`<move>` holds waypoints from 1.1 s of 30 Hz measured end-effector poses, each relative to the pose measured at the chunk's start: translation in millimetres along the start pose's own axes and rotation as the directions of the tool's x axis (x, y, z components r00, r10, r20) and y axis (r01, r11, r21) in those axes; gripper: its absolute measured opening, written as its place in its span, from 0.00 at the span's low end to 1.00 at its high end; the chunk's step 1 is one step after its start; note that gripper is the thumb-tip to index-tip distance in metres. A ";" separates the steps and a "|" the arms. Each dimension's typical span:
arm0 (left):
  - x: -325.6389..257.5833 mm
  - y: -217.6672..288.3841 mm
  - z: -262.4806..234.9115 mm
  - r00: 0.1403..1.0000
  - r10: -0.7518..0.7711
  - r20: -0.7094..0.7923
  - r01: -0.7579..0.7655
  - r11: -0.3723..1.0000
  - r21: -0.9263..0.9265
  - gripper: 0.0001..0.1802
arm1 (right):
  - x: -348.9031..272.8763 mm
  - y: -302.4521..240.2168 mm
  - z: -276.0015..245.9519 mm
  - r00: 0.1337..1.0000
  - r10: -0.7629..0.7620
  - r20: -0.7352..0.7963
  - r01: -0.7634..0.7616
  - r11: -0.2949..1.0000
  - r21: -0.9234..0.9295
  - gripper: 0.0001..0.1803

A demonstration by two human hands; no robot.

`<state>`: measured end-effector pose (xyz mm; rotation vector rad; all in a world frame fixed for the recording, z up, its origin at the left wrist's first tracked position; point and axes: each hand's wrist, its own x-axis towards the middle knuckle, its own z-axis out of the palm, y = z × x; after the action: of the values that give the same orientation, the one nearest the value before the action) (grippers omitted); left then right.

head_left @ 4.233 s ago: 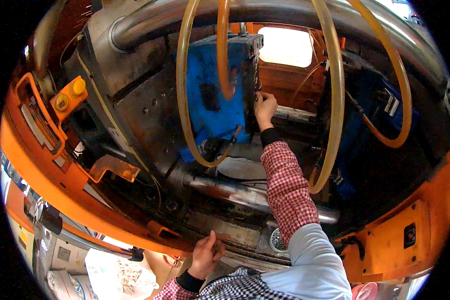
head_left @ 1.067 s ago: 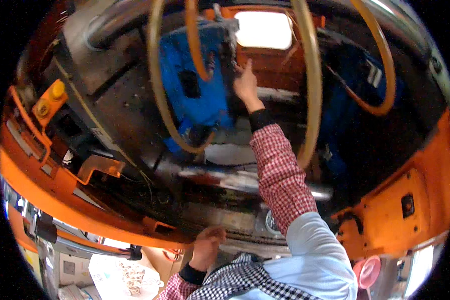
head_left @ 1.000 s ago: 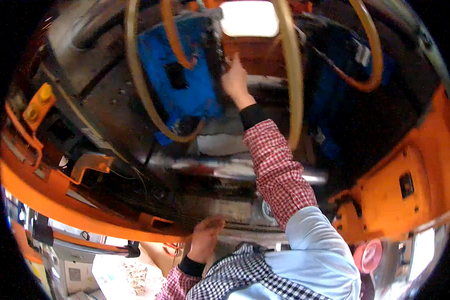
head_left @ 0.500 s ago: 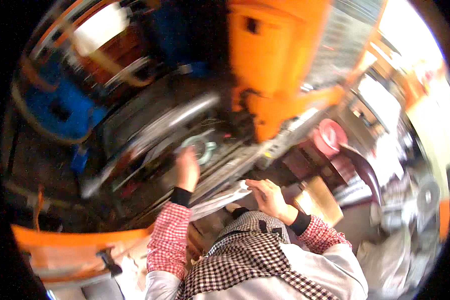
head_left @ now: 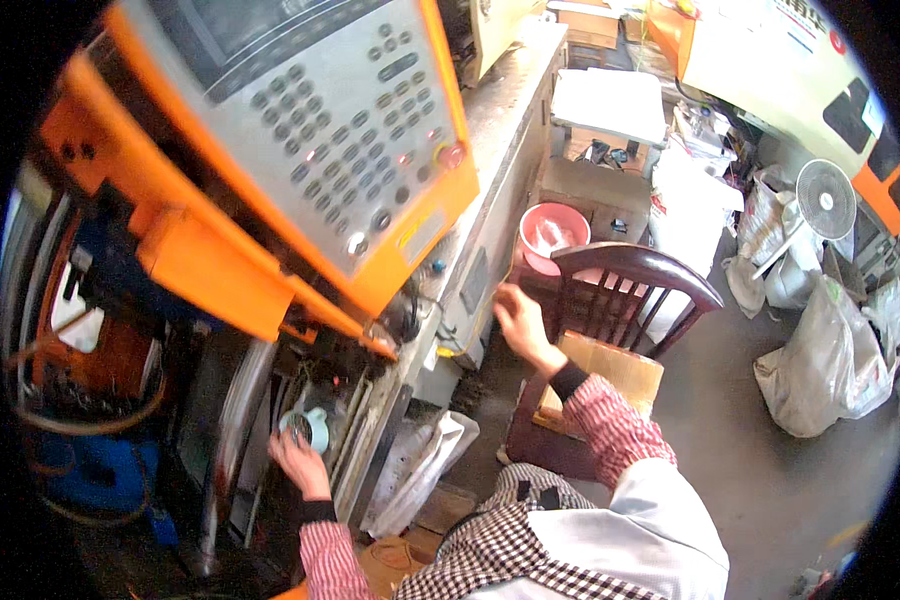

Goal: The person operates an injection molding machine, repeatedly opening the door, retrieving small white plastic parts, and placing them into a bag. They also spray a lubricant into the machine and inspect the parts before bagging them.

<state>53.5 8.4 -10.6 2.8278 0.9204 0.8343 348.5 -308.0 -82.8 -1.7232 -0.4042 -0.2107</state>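
Observation:
My left hand reaches low on the left, its fingers stretched out against the near side of a pale mint-coloured cup. A lug like a handle shows on the cup's far side, and its inside looks dark. It sits on a ledge of the machine, beside a shiny metal bar. Farther right, my right hand hangs in the air near a dark wooden chair. Its fingers are curled together, and whatever lies between them is too small to make out.
An orange machine control panel with rows of buttons stands at upper left. A pink basin is behind the chair, and cardboard lies on the seat. White sacks and a fan stand at right. A white bag hangs below the ledge.
The view has swung right, bringing the control panel, chair and fan into fuller sight. My left hand is still at the cup; my right hand has risen away from the white bag.

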 end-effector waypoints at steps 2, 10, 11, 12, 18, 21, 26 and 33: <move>-10.9 16.3 -17.5 0.995 0.087 -0.045 -0.087 0.996 0.018 0.15 | 75.4 30.4 10.3 0.986 -0.009 -0.165 0.008 1.000 -0.010 0.23; -63.5 65.5 -64.2 0.996 0.032 0.087 -0.041 0.994 0.101 0.17 | 308.2 115.4 54.8 0.959 0.097 -0.266 -0.112 0.993 -0.042 0.52; -74.0 60.9 -64.3 0.974 -0.110 0.199 0.101 0.993 0.054 0.19 | 323.8 127.6 56.0 0.958 -0.022 -0.286 -0.015 0.992 -0.128 0.55; -88.0 59.0 -66.8 0.965 -0.092 0.245 0.024 0.964 0.266 0.19 | 331.6 124.5 69.8 0.973 0.008 -0.232 -0.038 0.992 -0.122 0.58; -95.0 77.4 -60.1 0.884 -0.318 0.342 0.215 0.928 0.305 0.21 | 368.2 161.4 80.9 0.983 -0.067 -0.169 0.048 0.992 -0.114 0.44; -78.4 88.9 -55.8 0.899 -0.254 0.357 0.168 0.952 0.255 0.21 | 358.0 165.8 59.6 0.930 -0.001 -0.368 0.087 0.972 0.219 0.39; -81.1 103.3 -53.5 0.845 -0.173 0.506 0.256 0.962 -0.099 0.23 | 224.0 8.9 22.8 0.737 -0.215 -0.641 0.125 0.975 -0.184 0.36; -14.4 159.0 -63.7 0.952 0.215 0.216 -0.017 0.746 -0.666 0.33 | 4.8 -136.9 16.7 0.850 -0.526 -0.026 0.527 0.850 0.024 0.44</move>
<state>95.8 -137.4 70.2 2.2893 0.3059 0.5814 299.4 -270.8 40.7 -1.5457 -0.8626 -0.6159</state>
